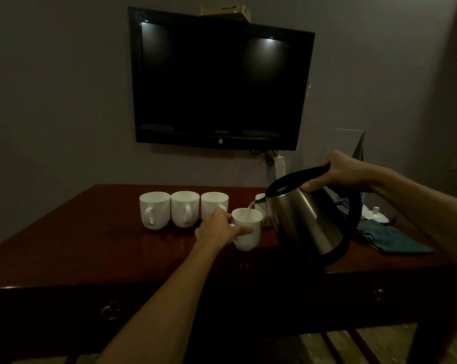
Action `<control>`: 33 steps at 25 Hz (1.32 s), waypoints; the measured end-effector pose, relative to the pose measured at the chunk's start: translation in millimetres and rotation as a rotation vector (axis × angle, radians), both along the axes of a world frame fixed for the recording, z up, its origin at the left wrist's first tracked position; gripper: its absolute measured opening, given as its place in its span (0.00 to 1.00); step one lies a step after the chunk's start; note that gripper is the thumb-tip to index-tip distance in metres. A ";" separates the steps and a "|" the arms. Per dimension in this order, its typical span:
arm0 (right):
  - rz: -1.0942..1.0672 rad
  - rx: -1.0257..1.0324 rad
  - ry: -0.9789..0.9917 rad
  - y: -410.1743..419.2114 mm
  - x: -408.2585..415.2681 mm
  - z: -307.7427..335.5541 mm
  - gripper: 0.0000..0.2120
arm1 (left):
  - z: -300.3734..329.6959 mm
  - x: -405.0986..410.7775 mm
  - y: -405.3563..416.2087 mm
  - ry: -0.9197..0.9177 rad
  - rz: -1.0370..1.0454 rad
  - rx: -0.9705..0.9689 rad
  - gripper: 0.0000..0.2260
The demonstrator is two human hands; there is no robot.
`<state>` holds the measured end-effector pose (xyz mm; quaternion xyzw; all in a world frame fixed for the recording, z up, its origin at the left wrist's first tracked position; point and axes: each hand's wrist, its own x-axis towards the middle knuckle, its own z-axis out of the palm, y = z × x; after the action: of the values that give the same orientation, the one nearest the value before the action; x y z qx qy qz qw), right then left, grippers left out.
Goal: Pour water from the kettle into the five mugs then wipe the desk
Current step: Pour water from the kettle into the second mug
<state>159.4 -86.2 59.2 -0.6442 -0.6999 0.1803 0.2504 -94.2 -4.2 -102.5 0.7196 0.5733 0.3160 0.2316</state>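
Nearest the desk's (pixel 64 248) front edge, the left hand (pixel 216 228) grips 1 white mug (pixel 247 229), fingers curled round its left side and thumb across its front, holding it upright, seemingly just above the wood. Just right of it, the right hand (pixel 340 173) is wrapped round the black handle of the steel kettle (pixel 308 219), which is tilted left so that a thin stream falls from its spout into that mug.

Farther back, 3 more mugs (pixel 184 208) stand in a row, handles toward the near side, touching or nearly so; whether they hold water cannot be seen from here. A 5th mug (pixel 260 199) peeks out behind the spout, mostly hidden. At right, a blue cloth (pixel 390 237) lies folded on the desk, with a small white lid (pixel 377 215) beyond it. A dark TV (pixel 219 80) hangs on the far wall.

Pouring is the step in hand. Next, I judge, the kettle must be levelled before the mug brims, the mug set down, and another brought under the spout; the cloth waits for wiping.
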 end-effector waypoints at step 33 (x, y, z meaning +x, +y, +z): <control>-0.041 0.013 0.003 1.9 10.8 -4.4 0.16 | -3.7 -0.1 7.5 0.025 0.002 -0.012 0.29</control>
<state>170.2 -84.3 54.8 -0.6564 -0.6874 0.1715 0.2592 -94.2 3.3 -106.2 0.7216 0.5789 0.3036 0.2282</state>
